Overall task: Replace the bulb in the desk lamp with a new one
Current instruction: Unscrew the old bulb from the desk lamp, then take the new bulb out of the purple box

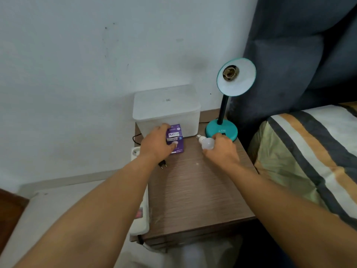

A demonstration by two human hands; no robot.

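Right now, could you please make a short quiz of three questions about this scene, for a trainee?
1. True or false: the socket of the desk lamp holds a bulb.
2. Which hand holds the white bulb? A) left hand B) right hand
3. Fill in: the left hand rests on the purple ____, which stands on the wooden table in front of the white container.

Key: 1 false, the socket is empty. 2 B. 3 box.

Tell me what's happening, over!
Left hand on purple bulb box. Right hand holds loose bulb. Lamp socket empty. Nothing blocking it.
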